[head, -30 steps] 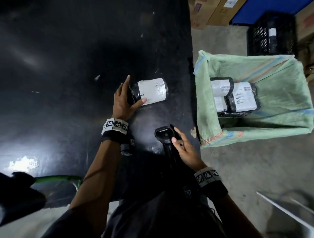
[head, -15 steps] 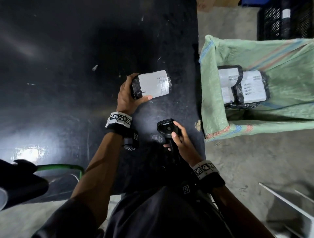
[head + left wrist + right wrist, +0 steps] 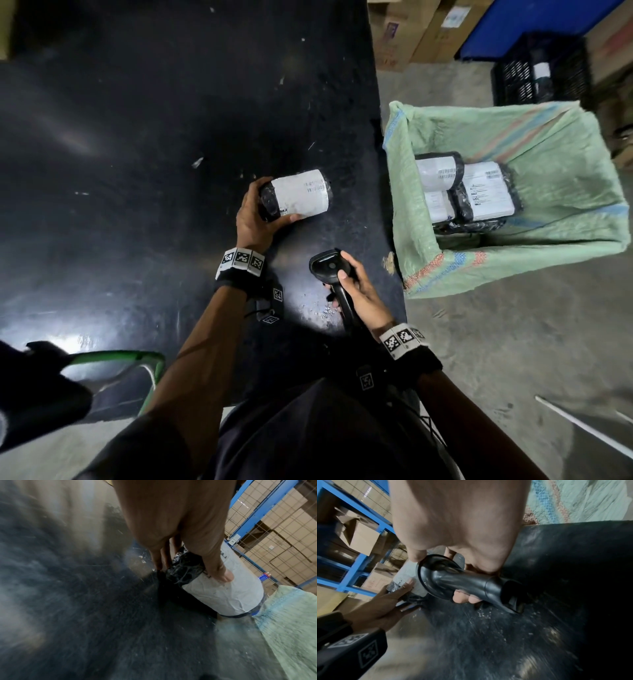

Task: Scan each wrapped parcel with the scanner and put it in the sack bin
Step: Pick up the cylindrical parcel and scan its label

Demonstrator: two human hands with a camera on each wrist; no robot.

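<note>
A black-wrapped parcel [image 3: 301, 193] with a white label lies on the black table [image 3: 137, 171], its label up. My left hand [image 3: 255, 214] grips the parcel's left end, thumb on the label; the left wrist view shows the parcel [image 3: 221, 592] under my thumb. My right hand [image 3: 356, 287] holds the black scanner [image 3: 329, 267] by its handle, head pointing toward the parcel a short way off. In the right wrist view the scanner [image 3: 462, 580] sits in my curled fingers. The green sack bin [image 3: 565, 257] stands right of the table and holds three wrapped parcels [image 3: 486, 192].
Cardboard boxes [image 3: 411, 31] and a black crate [image 3: 541, 68] stand on the floor beyond the sack. Blue shelving with boxes [image 3: 274, 540] rises behind. A green-framed object [image 3: 113, 359] sits at the table's near left edge.
My left hand went from touching the parcel with straight fingers to gripping its end. My right hand closed round the scanner handle and raised it toward the parcel.
</note>
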